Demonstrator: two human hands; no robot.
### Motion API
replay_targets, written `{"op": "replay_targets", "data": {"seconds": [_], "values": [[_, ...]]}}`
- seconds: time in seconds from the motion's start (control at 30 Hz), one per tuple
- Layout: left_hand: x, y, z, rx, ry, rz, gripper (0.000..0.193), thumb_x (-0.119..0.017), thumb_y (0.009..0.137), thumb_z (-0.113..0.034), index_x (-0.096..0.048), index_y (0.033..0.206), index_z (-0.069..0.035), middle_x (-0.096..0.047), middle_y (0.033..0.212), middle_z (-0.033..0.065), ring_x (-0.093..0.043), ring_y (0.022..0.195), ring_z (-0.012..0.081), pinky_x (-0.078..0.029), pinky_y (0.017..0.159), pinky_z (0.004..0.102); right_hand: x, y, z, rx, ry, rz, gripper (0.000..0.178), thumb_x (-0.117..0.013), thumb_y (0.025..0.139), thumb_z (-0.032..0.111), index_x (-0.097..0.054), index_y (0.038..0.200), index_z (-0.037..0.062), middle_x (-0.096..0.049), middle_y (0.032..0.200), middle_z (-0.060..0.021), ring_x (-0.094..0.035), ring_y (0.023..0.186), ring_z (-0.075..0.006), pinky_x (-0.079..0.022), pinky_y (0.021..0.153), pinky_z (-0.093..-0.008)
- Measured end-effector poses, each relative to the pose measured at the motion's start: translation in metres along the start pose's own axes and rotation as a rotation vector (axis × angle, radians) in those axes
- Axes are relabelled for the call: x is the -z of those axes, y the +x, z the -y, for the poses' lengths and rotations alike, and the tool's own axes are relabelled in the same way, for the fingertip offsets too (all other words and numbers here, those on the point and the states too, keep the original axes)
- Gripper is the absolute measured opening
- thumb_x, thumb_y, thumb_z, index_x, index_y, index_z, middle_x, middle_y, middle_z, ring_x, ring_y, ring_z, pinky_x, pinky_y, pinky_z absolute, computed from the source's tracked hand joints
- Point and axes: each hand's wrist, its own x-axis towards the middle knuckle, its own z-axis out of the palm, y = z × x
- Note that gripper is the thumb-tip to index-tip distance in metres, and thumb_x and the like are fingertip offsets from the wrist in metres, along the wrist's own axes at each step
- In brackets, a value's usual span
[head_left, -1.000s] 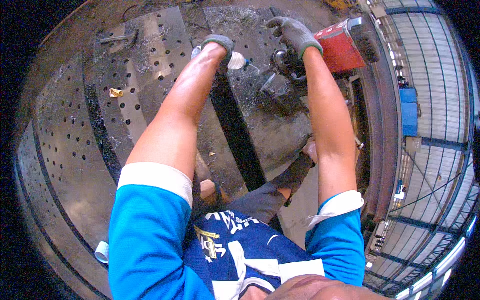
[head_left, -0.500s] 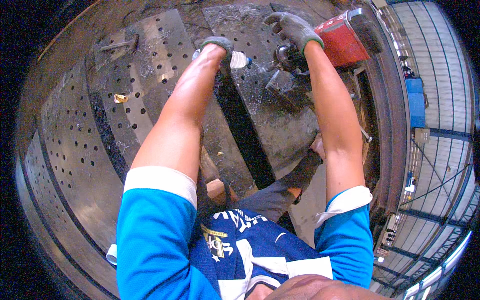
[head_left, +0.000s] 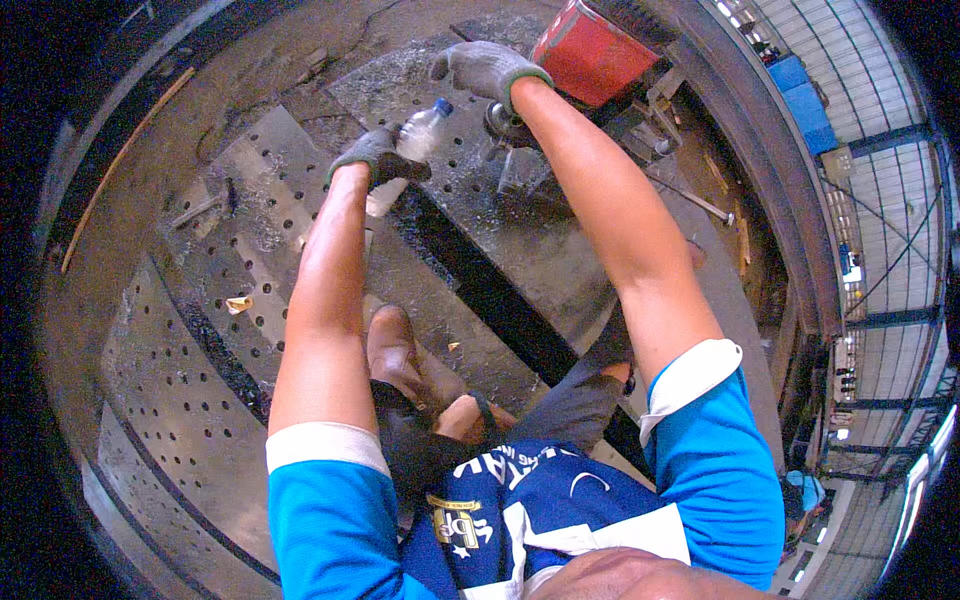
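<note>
left hand (head_left: 375,158), gloved, is wrapped tight round a clear bottle (head_left: 405,150), blue cap tipped toward the drill spot. right hand (head_left: 485,68), gloved too, rests on top of the red drill (head_left: 590,50), fingers spread loose; whether it grips anything i cannot tell. the plate (head_left: 520,230) under the drill already shows several holes, so the drilling looks partly done, with bare metal left. more perforated plates (head_left: 170,400) lie at the left, and a dark bar (head_left: 480,285) crosses below. feet sit close under the arms, crowding the work.
</note>
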Motion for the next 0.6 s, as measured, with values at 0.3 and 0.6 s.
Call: {"op": "replay_targets", "data": {"seconds": [0.3, 0.6], "values": [[-0.039, 0.04, 0.028, 0.064, 0.395, 0.301, 0.059, -0.074, 0.084, -0.039, -0.067, 0.135, -0.011, -0.066, 0.139, 0.0158, -0.063, 0.127, 0.0347, -0.049, 0.107, 0.046, 0.008, -0.006, 0.012, -0.145, 0.02, 0.002, 0.038, -0.058, 0.085, 0.014, -0.071, 0.121, 0.0124, -0.073, 0.111, -0.0196, -0.069, 0.103, -0.0389, -0.054, 0.089, -0.0468], [-0.042, 0.047, 0.037, 0.138, 0.458, 0.296, 0.052, -0.072, 0.085, -0.036, -0.071, 0.13, -0.011, -0.067, 0.137, 0.0133, -0.065, 0.125, 0.0334, -0.05, 0.105, 0.046, 0.017, -0.001, 0.034, -0.103, 0.105, 0.039, 0.037, -0.058, 0.087, 0.012, -0.072, 0.122, 0.0141, -0.073, 0.116, -0.0172, -0.069, 0.11, -0.035, -0.053, 0.095, -0.0451]]}}
